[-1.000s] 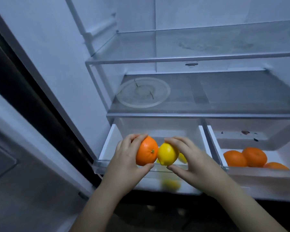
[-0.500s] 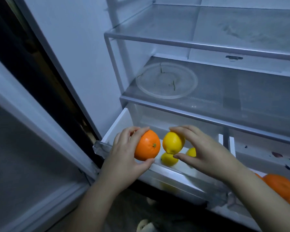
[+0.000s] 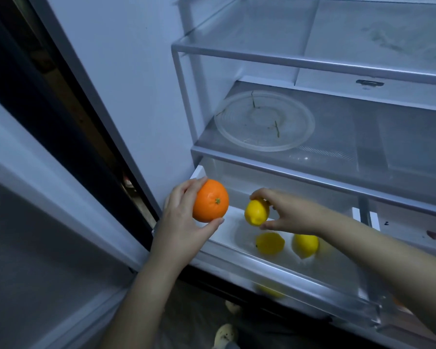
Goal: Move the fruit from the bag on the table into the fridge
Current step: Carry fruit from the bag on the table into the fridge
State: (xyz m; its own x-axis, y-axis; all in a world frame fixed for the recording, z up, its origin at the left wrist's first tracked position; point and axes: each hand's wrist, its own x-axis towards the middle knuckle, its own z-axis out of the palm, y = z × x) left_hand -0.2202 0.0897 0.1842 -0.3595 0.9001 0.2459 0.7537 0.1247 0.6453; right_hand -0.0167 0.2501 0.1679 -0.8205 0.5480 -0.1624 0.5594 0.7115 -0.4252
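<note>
Orange fruit [image 3: 211, 200] vivid orange — three lemons [image 3: 256, 212] yellow — fridge walls [image 3: 136, 84] pale bluish-white

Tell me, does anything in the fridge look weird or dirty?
Yes. The clear round plate on the middle shelf holds only a few thin green stems, like leftovers. Dark specks and a reddish spot stain the right drawer. The top shelf looks smudged.

Your left hand [image 3: 184, 217] is raised with the forearm coming up from below, fingers and thumb wrapped around an orange [image 3: 210, 200]. Your right hand [image 3: 291, 214] reaches in from the right, arm extended, pinching a lemon [image 3: 256, 212] between thumb and fingertips.
</note>
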